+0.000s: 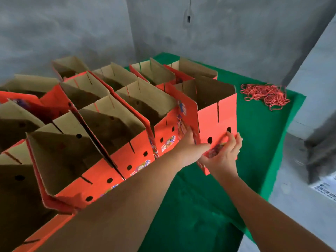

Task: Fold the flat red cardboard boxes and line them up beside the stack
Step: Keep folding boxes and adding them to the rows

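A folded red cardboard box (216, 113) stands open-topped at the right end of a row of several other folded red boxes (131, 124). My left hand (190, 148) presses flat against its left front corner, fingers straight, partly tucked between it and the neighbouring box. My right hand (225, 151) holds the box's lower front face from the right, fingers curled up onto the panel near the round holes. The box's bottom edge is hidden behind my hands.
Everything sits on a green cloth (200, 206) over the floor. A pile of red rubber bands (265, 95) lies on the cloth to the right. Grey concrete walls (236, 33) stand behind, and a grey pillar (312, 88) at the right.
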Action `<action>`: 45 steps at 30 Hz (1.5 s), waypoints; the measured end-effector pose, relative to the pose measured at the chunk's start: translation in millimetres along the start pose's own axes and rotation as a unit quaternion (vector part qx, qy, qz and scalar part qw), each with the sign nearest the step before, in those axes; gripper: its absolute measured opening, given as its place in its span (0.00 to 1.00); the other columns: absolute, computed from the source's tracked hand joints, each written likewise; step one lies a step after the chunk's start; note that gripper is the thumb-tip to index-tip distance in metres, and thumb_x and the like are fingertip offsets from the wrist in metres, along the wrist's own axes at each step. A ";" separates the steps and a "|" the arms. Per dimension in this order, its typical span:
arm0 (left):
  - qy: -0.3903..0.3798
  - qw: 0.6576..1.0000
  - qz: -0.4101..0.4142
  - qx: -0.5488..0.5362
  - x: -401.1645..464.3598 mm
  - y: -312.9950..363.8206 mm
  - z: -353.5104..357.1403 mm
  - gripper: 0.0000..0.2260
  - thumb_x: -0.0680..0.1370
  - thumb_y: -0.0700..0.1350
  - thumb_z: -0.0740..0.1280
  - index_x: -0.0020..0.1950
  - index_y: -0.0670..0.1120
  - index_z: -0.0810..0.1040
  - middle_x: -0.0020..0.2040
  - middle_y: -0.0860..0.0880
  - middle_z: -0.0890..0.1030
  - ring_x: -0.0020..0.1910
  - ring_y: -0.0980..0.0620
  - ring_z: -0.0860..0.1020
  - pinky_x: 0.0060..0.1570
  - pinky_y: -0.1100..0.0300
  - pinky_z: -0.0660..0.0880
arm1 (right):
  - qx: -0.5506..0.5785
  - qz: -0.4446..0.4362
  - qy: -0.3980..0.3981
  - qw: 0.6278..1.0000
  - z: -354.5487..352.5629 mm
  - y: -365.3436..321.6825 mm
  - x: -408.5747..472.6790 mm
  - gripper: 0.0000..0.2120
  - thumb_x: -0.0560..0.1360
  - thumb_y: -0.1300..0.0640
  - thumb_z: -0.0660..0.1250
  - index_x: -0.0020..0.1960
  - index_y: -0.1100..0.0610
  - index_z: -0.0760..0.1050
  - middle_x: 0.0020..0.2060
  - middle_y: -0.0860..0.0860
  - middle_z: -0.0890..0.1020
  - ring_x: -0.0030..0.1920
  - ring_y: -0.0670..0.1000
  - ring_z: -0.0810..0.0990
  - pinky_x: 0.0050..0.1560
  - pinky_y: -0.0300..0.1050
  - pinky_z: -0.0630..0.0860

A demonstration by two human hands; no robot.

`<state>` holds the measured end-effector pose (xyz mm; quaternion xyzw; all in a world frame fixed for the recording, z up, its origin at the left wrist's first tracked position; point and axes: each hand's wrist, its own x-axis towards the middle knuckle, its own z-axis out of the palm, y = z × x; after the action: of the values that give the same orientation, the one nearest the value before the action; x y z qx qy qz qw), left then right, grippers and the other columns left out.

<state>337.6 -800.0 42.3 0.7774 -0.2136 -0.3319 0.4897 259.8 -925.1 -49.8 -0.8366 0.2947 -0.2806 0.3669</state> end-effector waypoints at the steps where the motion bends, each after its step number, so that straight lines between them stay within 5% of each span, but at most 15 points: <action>1: -0.001 1.000 0.001 0.013 7.2 -3.8 -4.5 0.41 0.78 0.51 0.72 0.85 0.55 0.51 0.76 0.53 0.73 0.75 0.49 0.72 0.76 0.47 0.67 | 0.002 0.008 -0.015 1.000 7.0 11.4 6.3 0.65 0.55 0.35 0.76 0.79 0.62 0.50 0.79 0.63 0.47 0.80 0.63 0.51 0.78 0.63 0.58; 4: -0.030 0.999 0.012 0.029 20.3 -14.4 -9.0 0.41 0.80 0.52 0.70 0.85 0.58 0.49 0.81 0.52 0.67 0.78 0.51 0.67 0.75 0.52 0.67 | 0.014 0.098 -0.098 0.990 15.2 36.7 18.1 0.69 0.54 0.30 0.77 0.81 0.48 0.39 0.83 0.52 0.43 0.78 0.50 0.57 0.72 0.52 0.65; 8: -0.060 0.998 0.003 0.026 34.2 -28.1 -4.6 0.40 0.82 0.53 0.68 0.85 0.60 0.45 0.84 0.51 0.60 0.75 0.48 0.72 0.56 0.58 0.74 | -0.055 0.156 -0.180 0.970 31.2 50.4 41.0 0.60 0.65 0.33 0.70 0.80 0.41 0.29 0.71 0.58 0.74 0.60 0.62 0.80 0.50 0.50 0.72; 11: -0.051 0.998 0.001 0.026 43.5 -38.0 -5.8 0.39 0.82 0.53 0.67 0.85 0.60 0.45 0.84 0.52 0.60 0.75 0.50 0.71 0.65 0.54 0.75 | 0.021 0.216 -0.186 0.958 54.6 26.8 72.4 0.49 0.76 0.38 0.65 0.83 0.48 0.35 0.64 0.59 0.78 0.60 0.62 0.79 0.56 0.51 0.74; 13: -0.034 0.999 -0.001 0.016 48.8 -45.5 -9.3 0.38 0.82 0.53 0.67 0.85 0.61 0.47 0.82 0.53 0.64 0.65 0.56 0.75 0.56 0.61 0.77 | 0.153 0.273 -0.214 0.925 67.6 0.9 92.6 0.40 0.82 0.42 0.62 0.84 0.52 0.43 0.72 0.59 0.73 0.68 0.62 0.76 0.66 0.55 0.74; 16: 0.014 0.999 -0.002 -0.034 57.3 -46.5 -16.5 0.31 0.84 0.55 0.65 0.83 0.64 0.54 0.72 0.55 0.74 0.47 0.69 0.75 0.42 0.72 0.73 | 0.227 0.302 -0.262 0.888 83.0 -29.7 113.3 0.40 0.84 0.55 0.64 0.83 0.46 0.39 0.71 0.55 0.73 0.48 0.54 0.84 0.39 0.44 0.81; 18: 0.060 0.996 -0.015 -0.069 65.3 -40.5 -22.5 0.26 0.86 0.57 0.60 0.83 0.62 0.56 0.74 0.53 0.73 0.61 0.62 0.77 0.56 0.66 0.72 | 0.280 0.322 -0.271 0.863 90.9 -46.2 119.2 0.37 0.85 0.49 0.63 0.84 0.47 0.42 0.62 0.54 0.79 0.34 0.47 0.84 0.27 0.39 0.78; 21: 0.095 0.988 -0.043 -0.113 76.6 -32.0 -31.9 0.24 0.87 0.58 0.56 0.84 0.58 0.59 0.81 0.50 0.67 0.78 0.46 0.68 0.68 0.53 0.67 | 0.304 0.343 -0.260 0.850 93.2 -64.0 112.6 0.39 0.83 0.46 0.65 0.83 0.42 0.42 0.59 0.54 0.82 0.51 0.54 0.87 0.53 0.52 0.84; 23: 0.107 0.986 -0.043 -0.122 77.0 -31.9 -34.4 0.22 0.88 0.55 0.55 0.82 0.55 0.64 0.78 0.49 0.70 0.76 0.47 0.70 0.64 0.58 0.65 | 0.287 0.344 -0.197 0.872 94.7 -67.5 106.5 0.33 0.78 0.47 0.71 0.78 0.42 0.58 0.66 0.56 0.79 0.63 0.61 0.82 0.66 0.62 0.77; 27: 0.122 0.979 -0.024 -0.162 53.2 -38.5 -32.1 0.17 0.88 0.50 0.55 0.75 0.50 0.75 0.64 0.54 0.77 0.59 0.58 0.77 0.47 0.70 0.68 | 0.308 0.344 -0.109 0.880 96.4 -79.0 65.6 0.29 0.78 0.44 0.64 0.77 0.44 0.63 0.67 0.50 0.76 0.63 0.56 0.79 0.67 0.59 0.76; 30: 0.161 0.971 -0.022 -0.173 16.5 -57.9 -37.6 0.16 0.88 0.49 0.57 0.71 0.46 0.78 0.63 0.52 0.79 0.63 0.54 0.78 0.53 0.66 0.71 | 0.344 0.319 -0.116 0.876 98.9 -102.9 12.3 0.22 0.80 0.45 0.62 0.74 0.44 0.67 0.59 0.48 0.81 0.57 0.50 0.83 0.55 0.50 0.80; 35: 0.265 0.948 -0.003 -0.178 -91.2 -91.5 -61.1 0.16 0.88 0.52 0.57 0.73 0.50 0.75 0.63 0.62 0.77 0.57 0.73 0.75 0.56 0.75 0.72 | 0.354 0.238 -0.163 0.890 103.2 -156.6 -94.7 0.16 0.83 0.55 0.61 0.70 0.48 0.72 0.63 0.49 0.81 0.62 0.48 0.81 0.69 0.53 0.75; 38: 0.336 0.912 0.031 -0.232 -165.2 -102.6 -82.5 0.13 0.88 0.41 0.57 0.67 0.49 0.79 0.63 0.58 0.82 0.62 0.68 0.78 0.68 0.65 0.73 | 0.369 0.178 -0.186 0.893 103.9 -204.6 -160.2 0.15 0.83 0.57 0.62 0.68 0.46 0.73 0.62 0.44 0.80 0.62 0.44 0.80 0.68 0.48 0.75; 41: 0.393 0.876 0.066 -0.272 -237.6 -110.8 -101.3 0.14 0.88 0.39 0.55 0.61 0.50 0.80 0.57 0.64 0.85 0.60 0.68 0.80 0.59 0.73 0.73 | 0.377 0.097 -0.202 0.899 100.7 -256.6 -220.3 0.17 0.80 0.52 0.63 0.69 0.46 0.72 0.59 0.36 0.79 0.61 0.37 0.78 0.62 0.34 0.73; 45: 0.529 0.788 0.056 -0.312 -361.5 -151.2 -126.1 0.13 0.87 0.39 0.58 0.67 0.47 0.79 0.56 0.58 0.86 0.59 0.62 0.82 0.56 0.71 0.74 | 0.358 0.023 -0.308 0.881 104.0 -318.6 -332.5 0.20 0.77 0.53 0.61 0.68 0.50 0.73 0.64 0.49 0.78 0.66 0.49 0.76 0.69 0.49 0.73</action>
<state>181.3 -419.4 54.5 0.6233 0.1506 0.1102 0.7594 200.2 -468.6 54.7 -0.6855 0.0651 -0.0872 0.7199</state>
